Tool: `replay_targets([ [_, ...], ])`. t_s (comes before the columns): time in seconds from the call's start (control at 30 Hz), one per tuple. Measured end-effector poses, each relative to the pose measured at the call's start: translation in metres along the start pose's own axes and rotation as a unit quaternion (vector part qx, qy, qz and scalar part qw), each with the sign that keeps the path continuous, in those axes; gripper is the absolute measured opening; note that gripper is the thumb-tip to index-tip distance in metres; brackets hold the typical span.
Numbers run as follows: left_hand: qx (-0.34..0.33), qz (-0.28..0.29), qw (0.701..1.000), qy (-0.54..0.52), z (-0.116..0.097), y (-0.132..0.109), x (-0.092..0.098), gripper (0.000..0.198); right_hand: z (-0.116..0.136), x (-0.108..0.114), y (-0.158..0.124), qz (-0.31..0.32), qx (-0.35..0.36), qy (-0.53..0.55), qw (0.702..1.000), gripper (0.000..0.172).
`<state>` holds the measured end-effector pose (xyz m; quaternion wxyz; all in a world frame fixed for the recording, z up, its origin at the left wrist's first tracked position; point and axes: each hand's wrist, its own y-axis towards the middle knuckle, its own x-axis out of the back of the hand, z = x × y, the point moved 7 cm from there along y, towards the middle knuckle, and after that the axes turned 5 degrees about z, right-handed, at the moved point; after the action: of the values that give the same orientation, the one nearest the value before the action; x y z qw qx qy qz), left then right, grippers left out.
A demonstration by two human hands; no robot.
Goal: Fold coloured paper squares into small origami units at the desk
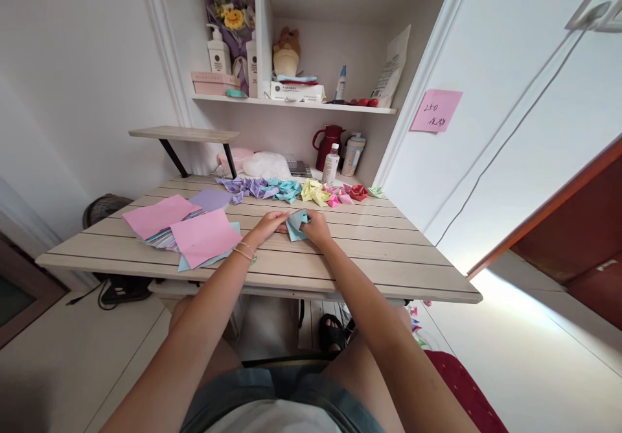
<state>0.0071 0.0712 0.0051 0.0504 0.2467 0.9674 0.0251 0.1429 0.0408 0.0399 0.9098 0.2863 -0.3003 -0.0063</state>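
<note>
A partly folded light-blue paper (pixel 295 229) is held between both hands above the middle of the desk. My left hand (pixel 270 225) grips its left edge with the fingers closed. My right hand (pixel 317 227) pinches its right side, the fingertips partly hidden behind the paper. Just beyond, a row of folded paper pieces runs along the desk: purple ones (pixel 253 188), blue ones (pixel 286 189), yellow ones (pixel 315 192), pink ones (pixel 339 196) and a red one (pixel 358 192). To the left lie stacked paper sheets, a pink sheet (pixel 207 237) on top.
The wooden desk (pixel 389 264) has a small raised shelf (pixel 184 134) at its back left. Behind the folded pieces stand a plastic bottle (pixel 331 166), a red jug (pixel 329 146) and a tumbler (pixel 353 155). A cable (pixel 510 135) hangs down the right wall.
</note>
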Motion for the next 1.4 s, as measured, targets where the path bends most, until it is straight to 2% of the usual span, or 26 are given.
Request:
replay_targets([
  [0.1, -0.004, -0.003, 1.000, 0.003, -0.001, 0.000, 0.000, 0.024, 0.003, -0.001, -0.002, 0.005, 0.007, 0.008, 1.000, 0.029],
  [0.27, -0.009, 0.012, 1.000, 0.020, 0.000, -0.001, -0.003, 0.028, 0.000, 0.006, -0.008, -0.049, -0.039, 0.003, 0.998, 0.021],
  [0.33, -0.015, 0.011, 1.000, 0.019, 0.001, 0.000, -0.002, 0.029, 0.000, 0.005, -0.008, -0.047, -0.032, 0.006, 0.998, 0.023],
  [0.43, -0.027, -0.020, 0.999, 0.019, 0.002, 0.003, 0.005, 0.030, 0.003, 0.001, -0.004, -0.015, -0.001, 0.050, 0.999, 0.032],
  [0.53, -0.048, -0.080, 0.995, 0.018, 0.001, 0.004, 0.019, 0.036, 0.000, -0.006, -0.002, 0.028, -0.027, 0.149, 0.988, 0.034],
  [0.67, -0.069, -0.157, 0.985, 0.028, 0.000, 0.002, 0.032, 0.040, -0.002, -0.025, -0.006, 0.129, -0.085, 0.302, 0.941, 0.029],
  [0.73, -0.074, -0.167, 0.983, 0.027, -0.001, 0.001, 0.034, 0.043, -0.002, -0.029, -0.008, 0.142, -0.098, 0.340, 0.924, 0.027],
  [0.8, -0.073, -0.159, 0.984, 0.024, -0.002, 0.000, 0.032, 0.044, -0.005, -0.026, -0.007, 0.112, -0.111, 0.349, 0.924, 0.025],
  [0.93, -0.055, -0.101, 0.993, 0.030, -0.004, 0.000, 0.020, 0.042, -0.018, -0.007, -0.004, 0.000, -0.138, 0.307, 0.942, 0.023],
  [1.03, -0.043, -0.063, 0.996, 0.040, -0.005, -0.001, 0.013, 0.037, -0.025, 0.003, -0.004, -0.042, -0.151, 0.276, 0.948, 0.024],
  [1.17, -0.040, -0.039, 0.998, 0.041, -0.008, -0.003, 0.006, 0.038, -0.026, 0.000, -0.004, -0.017, -0.145, 0.262, 0.954, 0.027],
  [1.3, -0.049, -0.018, 0.998, 0.031, -0.012, -0.007, 0.001, 0.044, -0.023, -0.016, -0.006, 0.063, -0.134, 0.279, 0.949, 0.037],
  [1.4, -0.055, -0.010, 0.998, 0.043, -0.013, -0.008, -0.001, 0.046, -0.020, -0.022, -0.007, 0.111, -0.115, 0.229, 0.960, 0.043],
])
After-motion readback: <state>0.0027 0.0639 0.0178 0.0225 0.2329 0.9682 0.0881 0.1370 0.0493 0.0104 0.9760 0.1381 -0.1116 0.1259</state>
